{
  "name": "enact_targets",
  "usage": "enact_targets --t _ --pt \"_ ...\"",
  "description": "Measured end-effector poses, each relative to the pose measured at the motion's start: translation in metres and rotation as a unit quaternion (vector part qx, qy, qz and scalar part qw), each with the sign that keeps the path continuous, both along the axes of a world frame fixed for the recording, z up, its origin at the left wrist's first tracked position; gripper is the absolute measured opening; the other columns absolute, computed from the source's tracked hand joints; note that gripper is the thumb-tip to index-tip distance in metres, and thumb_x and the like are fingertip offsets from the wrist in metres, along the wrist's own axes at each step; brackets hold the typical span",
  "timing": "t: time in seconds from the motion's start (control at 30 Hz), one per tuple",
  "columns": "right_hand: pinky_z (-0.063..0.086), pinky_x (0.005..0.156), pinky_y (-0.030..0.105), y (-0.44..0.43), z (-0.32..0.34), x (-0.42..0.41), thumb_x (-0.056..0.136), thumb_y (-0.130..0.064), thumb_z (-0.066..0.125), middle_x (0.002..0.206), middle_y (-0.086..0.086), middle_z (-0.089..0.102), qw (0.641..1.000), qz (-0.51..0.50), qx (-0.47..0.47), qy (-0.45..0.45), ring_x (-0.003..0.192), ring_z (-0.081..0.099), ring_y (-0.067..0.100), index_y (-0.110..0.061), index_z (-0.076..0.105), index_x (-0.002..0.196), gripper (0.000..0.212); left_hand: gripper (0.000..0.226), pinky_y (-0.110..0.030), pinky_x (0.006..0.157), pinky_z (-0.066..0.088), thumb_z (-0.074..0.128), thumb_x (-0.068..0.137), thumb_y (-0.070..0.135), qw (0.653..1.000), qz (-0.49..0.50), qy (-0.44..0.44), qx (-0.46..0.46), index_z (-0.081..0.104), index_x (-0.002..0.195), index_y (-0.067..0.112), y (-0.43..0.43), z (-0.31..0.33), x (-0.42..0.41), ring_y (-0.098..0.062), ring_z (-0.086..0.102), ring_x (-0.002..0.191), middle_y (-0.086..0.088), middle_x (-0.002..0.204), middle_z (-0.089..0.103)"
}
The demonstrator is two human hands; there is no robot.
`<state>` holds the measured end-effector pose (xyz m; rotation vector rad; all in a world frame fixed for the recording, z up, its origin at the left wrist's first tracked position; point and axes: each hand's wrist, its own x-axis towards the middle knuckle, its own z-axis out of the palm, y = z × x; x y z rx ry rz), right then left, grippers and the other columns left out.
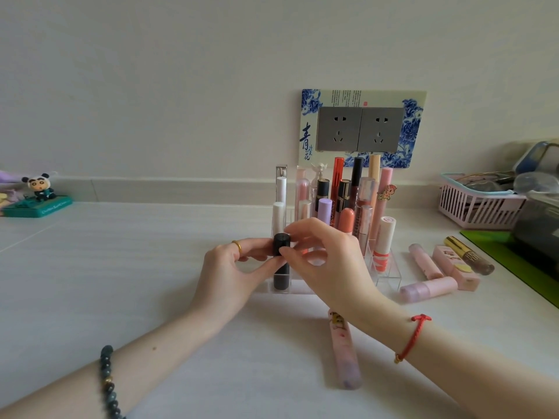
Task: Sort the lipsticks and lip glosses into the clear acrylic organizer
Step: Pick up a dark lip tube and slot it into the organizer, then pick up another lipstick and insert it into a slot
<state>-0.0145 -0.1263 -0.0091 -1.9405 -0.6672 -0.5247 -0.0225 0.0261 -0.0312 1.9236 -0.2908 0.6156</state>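
Note:
A clear acrylic organizer (388,275) stands in the middle of the white table, with several lipsticks and glosses upright in its stepped rows. A black lipstick (281,261) stands in the front left slot. My left hand (233,267) and my right hand (326,258) both pinch its cap from either side. A pink gloss tube (344,355) lies flat on the table below my right wrist. To the right of the organizer lie a pale pink tube (425,261), a lilac and pink tube (429,290), a pink boxy lipstick (456,269) and a gold-capped brown gloss (469,255).
A pink slatted basket (478,207) with odds and ends stands at the back right beside a dark container on a green mat (514,261). A panda figurine on a teal base (39,198) sits at the far left. A wall socket (360,128) is behind the organizer.

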Motion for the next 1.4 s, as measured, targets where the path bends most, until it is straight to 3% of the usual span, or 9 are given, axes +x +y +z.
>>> enact_targets --t 0.13,0.3,0.37,0.5,0.6,0.73,0.93,1.2,1.4 --pt "0.053 0.068 0.013 -0.006 0.014 -0.004 0.079 -0.009 0.067 0.089 -0.006 0.063 0.999 -0.003 -0.014 -0.047 0.075 0.062 0.001 -0.012 0.063 0.1 0.022 0.016 -0.004 0.069 0.038 0.072 0.069 0.03 0.999 0.022 -0.019 -0.034 0.07 0.084 0.033 0.0 0.003 -0.002 0.002 0.062 0.074 0.022 0.079 0.071" --pt "0.053 0.067 0.011 -0.023 0.03 -0.014 0.078 -0.005 0.068 0.085 -0.002 0.064 0.993 0.008 -0.032 -0.11 0.076 0.062 0.005 -0.009 0.064 0.098 0.021 0.008 -0.006 0.066 0.04 0.071 0.069 0.038 0.992 0.032 -0.109 -0.051 0.068 0.076 0.037 0.001 0.009 -0.011 0.001 0.057 0.068 0.018 0.078 0.069" --pt "0.053 0.068 0.012 -0.033 0.03 -0.019 0.078 -0.004 0.067 0.084 -0.001 0.065 0.988 0.021 -0.065 -0.138 0.077 0.063 0.006 -0.008 0.064 0.096 0.019 0.01 -0.006 0.065 0.039 0.076 0.07 0.032 0.991 0.013 -0.127 -0.033 0.068 0.075 0.036 -0.002 0.009 -0.015 0.002 0.054 0.064 0.018 0.072 0.068" --pt "0.05 0.073 0.01 -0.059 0.015 -0.037 0.079 -0.012 0.068 0.088 -0.011 0.062 0.972 0.039 -0.165 -0.163 0.081 0.06 0.0 -0.014 0.065 0.098 0.02 0.01 -0.01 0.066 0.043 0.063 0.074 0.027 0.981 -0.077 -0.158 0.086 0.069 0.082 0.028 -0.011 0.006 -0.023 0.002 0.057 0.066 0.022 0.071 0.066" --pt "0.047 0.079 0.01 -0.078 -0.002 -0.052 0.083 -0.018 0.064 0.098 -0.01 0.061 0.954 0.071 -0.233 -0.177 0.092 0.057 -0.005 -0.018 0.064 0.1 0.017 0.014 -0.017 0.069 0.049 0.062 0.078 0.021 0.967 -0.144 -0.142 0.158 0.073 0.087 0.02 -0.019 0.002 -0.027 -0.003 0.063 0.071 0.01 0.077 0.069" --pt "0.045 0.084 0.013 -0.091 -0.009 -0.06 0.087 -0.014 0.056 0.108 -0.009 0.06 0.93 0.126 -0.292 -0.183 0.102 0.055 -0.002 -0.021 0.065 0.101 0.018 0.019 -0.015 0.08 0.046 0.06 0.082 0.021 0.953 -0.197 -0.093 0.209 0.071 0.098 0.024 -0.022 -0.003 -0.03 0.003 0.061 0.086 0.015 0.09 0.069" --pt "0.044 0.082 0.017 -0.09 -0.007 -0.06 0.092 -0.019 0.053 0.109 -0.004 0.061 0.889 0.14 -0.376 -0.219 0.098 0.057 0.008 -0.025 0.063 0.104 0.017 0.034 -0.013 0.096 0.038 0.055 0.085 0.024 0.934 -0.212 -0.017 0.287 0.059 0.119 0.028 -0.022 -0.007 -0.025 0.007 0.052 0.11 0.012 0.117 0.064" --pt "0.049 0.081 0.022 -0.089 -0.008 -0.062 0.09 -0.02 0.053 0.109 -0.005 0.065 0.836 0.139 -0.449 -0.284 0.102 0.059 0.009 -0.027 0.063 0.107 0.021 0.036 -0.01 0.097 0.035 0.057 0.087 0.02 0.931 -0.22 0.025 0.289 0.056 0.122 0.029 -0.022 -0.006 -0.024 0.011 0.05 0.111 0.02 0.118 0.06" --pt "0.049 0.079 0.023 -0.089 -0.008 -0.06 0.089 -0.016 0.053 0.105 -0.003 0.067 0.833 0.122 -0.442 -0.309 0.097 0.061 0.011 -0.022 0.066 0.097 0.017 0.035 -0.009 0.095 0.037 0.058 0.086 0.017 0.934 -0.231 0.038 0.268 0.059 0.119 0.028 -0.022 -0.004 -0.025 0.012 0.053 0.106 0.019 0.114 0.064"
